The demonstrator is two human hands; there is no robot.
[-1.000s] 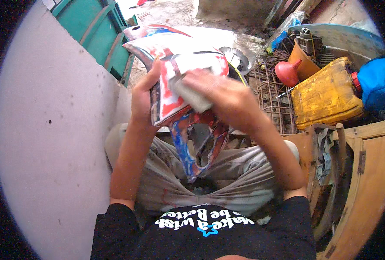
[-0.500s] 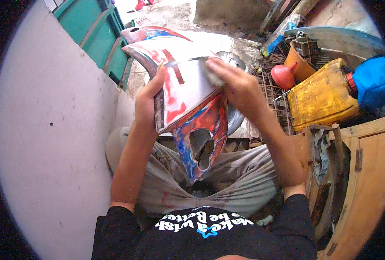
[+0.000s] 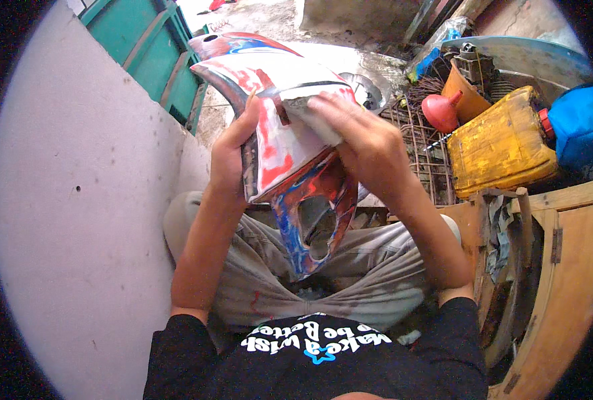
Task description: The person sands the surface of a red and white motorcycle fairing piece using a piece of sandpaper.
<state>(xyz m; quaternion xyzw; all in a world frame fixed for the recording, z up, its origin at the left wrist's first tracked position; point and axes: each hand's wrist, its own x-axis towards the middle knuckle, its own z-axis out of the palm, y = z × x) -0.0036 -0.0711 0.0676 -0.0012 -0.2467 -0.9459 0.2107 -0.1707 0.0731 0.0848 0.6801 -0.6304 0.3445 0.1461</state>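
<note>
The left hand point(image 3: 232, 153) grips a red-and-white panel point(image 3: 276, 143) by its 9 o'clock edge, thumb in front, the other fingers hidden; the right hand point(image 3: 373, 143), half curled, holds a grey pad point(image 3: 300, 107) against the panel's face. The panel is at 12 o'clock from the lap point(image 3: 296, 297), its blue-and-red end toward 6 o'clock. Around the panel, a red funnel point(image 3: 441, 112) and yellow jug point(image 3: 503, 147) are near 3 o'clock, a pale wall point(image 3: 103, 227) at 8, a green gate point(image 3: 140, 57) at 10.

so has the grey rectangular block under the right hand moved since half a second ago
Yes, the block moved left, away from the scuffed yellow plastic jerrycan.
</note>
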